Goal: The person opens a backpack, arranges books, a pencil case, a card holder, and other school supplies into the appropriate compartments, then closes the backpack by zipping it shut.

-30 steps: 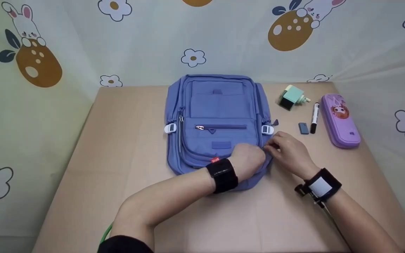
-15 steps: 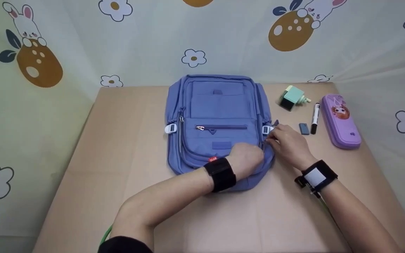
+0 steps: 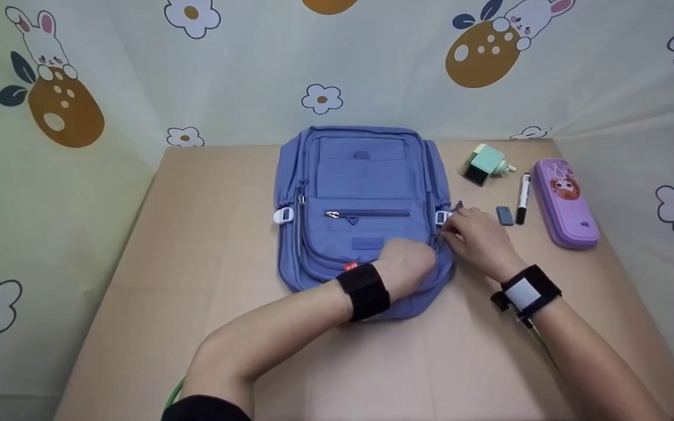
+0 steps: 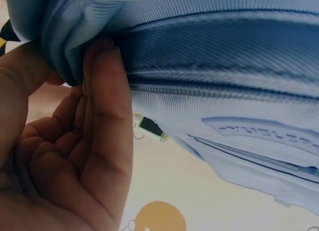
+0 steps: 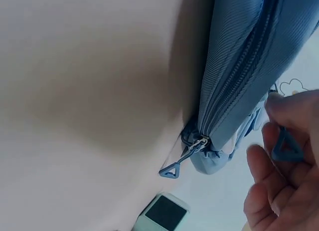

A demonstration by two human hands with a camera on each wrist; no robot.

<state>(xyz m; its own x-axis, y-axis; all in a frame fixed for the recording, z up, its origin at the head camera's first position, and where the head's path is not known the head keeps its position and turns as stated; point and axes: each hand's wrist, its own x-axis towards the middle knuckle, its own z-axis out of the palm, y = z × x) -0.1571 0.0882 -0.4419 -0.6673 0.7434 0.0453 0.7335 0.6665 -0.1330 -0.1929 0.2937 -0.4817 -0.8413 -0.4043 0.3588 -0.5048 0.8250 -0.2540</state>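
Note:
A blue backpack (image 3: pixel 366 175) lies front side up on the table. Over its lower right part bends my left hand (image 3: pixel 404 266); in the left wrist view, the thumb and fingers pinch a fold of the bag's fabric (image 4: pixel 75 36) beside a zipper. At the bag's right edge, just below the white buckle (image 3: pixel 442 218), is my right hand (image 3: pixel 480 242). Its thumb and forefinger pinch a zipper pull (image 5: pixel 287 147), whose triangular end shows against the fingers in the right wrist view. A second triangular zipper pull (image 5: pixel 170 170) hangs loose at the end of the side zipper.
Right of the bag lie a mint-green and black block-shaped thing (image 3: pixel 487 164), a small blue-grey eraser-like block (image 3: pixel 505 216), a marker (image 3: pixel 523 199) and a purple pencil case (image 3: pixel 568 216). A patterned curtain (image 3: pixel 243 70) surrounds the table (image 3: pixel 196 245).
My right hand has moved up along the bag's right edge to the buckle, then stayed nearly still. The left hand has shifted very slightly left, still holding the fabric.

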